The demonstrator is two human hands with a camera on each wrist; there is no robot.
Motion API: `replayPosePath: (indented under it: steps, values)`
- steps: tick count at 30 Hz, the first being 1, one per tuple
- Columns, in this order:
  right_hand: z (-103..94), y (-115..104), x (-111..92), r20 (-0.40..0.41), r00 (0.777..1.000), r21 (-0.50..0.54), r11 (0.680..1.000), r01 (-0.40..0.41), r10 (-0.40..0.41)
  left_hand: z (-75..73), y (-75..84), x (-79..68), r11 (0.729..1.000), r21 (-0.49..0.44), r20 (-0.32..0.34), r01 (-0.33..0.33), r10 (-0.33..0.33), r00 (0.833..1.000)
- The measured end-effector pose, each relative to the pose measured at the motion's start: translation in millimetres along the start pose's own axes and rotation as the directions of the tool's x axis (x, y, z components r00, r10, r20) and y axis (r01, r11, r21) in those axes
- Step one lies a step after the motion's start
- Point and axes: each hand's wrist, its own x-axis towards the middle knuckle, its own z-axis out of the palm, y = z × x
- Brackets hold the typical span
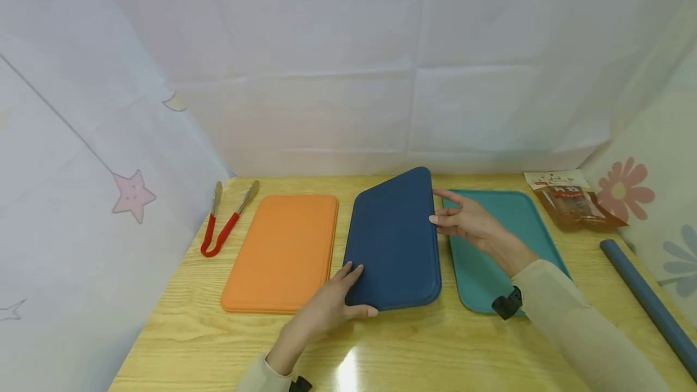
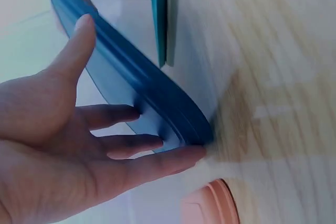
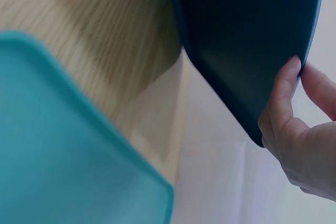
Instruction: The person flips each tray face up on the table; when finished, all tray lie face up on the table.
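Note:
A dark blue rectangular tray is tilted between both hands, its right side raised above the wooden table. My left hand holds its near left corner, thumb along the front edge and fingers at the left edge. In the left wrist view, the left hand's thumb lies on the rim while fingertips touch the tray's face. My right hand pinches the raised right edge; the right wrist view shows the right hand with thumb and fingers on either side of that rim.
Left of the blue tray lies an orange tray, with red-handled tongs beyond it. A teal tray lies under the right forearm. A packaged food bag and a grey-blue rod are at the right. White curtains stand behind the table.

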Motion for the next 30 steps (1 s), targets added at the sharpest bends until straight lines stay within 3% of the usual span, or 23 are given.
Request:
replayPosePath:
  steps: [6, 12, 19, 26, 30]
  values:
    - [5.8, -9, -4, 0.004, 1.000, 0.053, 0.998, 0.031, -0.031, 14.5, 10.7, -11.0, 0.999, 0.035, -0.112, -0.037, 0.041, 0.993]
    - [16.0, -19, -6, -0.025, 0.999, 0.093, 0.995, 0.046, -0.044, 25.5, 14.6, -16.8, 0.991, 0.084, -0.259, -0.104, 0.122, 0.958]
    - [40.8, -34, -2, -0.046, 0.993, 0.201, 0.973, 0.112, -0.105, 29.3, 20.1, -21.2, 0.983, 0.045, -0.398, -0.176, 0.179, 0.900]
    - [66.0, -49, 1, -0.069, 0.978, 0.253, 0.945, 0.207, -0.196, 28.1, 27.2, -22.7, 0.957, -0.050, -0.455, -0.285, 0.233, 0.859]
    - [76.8, -54, 4, -0.094, 0.971, 0.251, 0.939, 0.237, -0.220, 18.5, 36.1, -21.8, 0.921, -0.122, -0.531, -0.369, 0.254, 0.809]
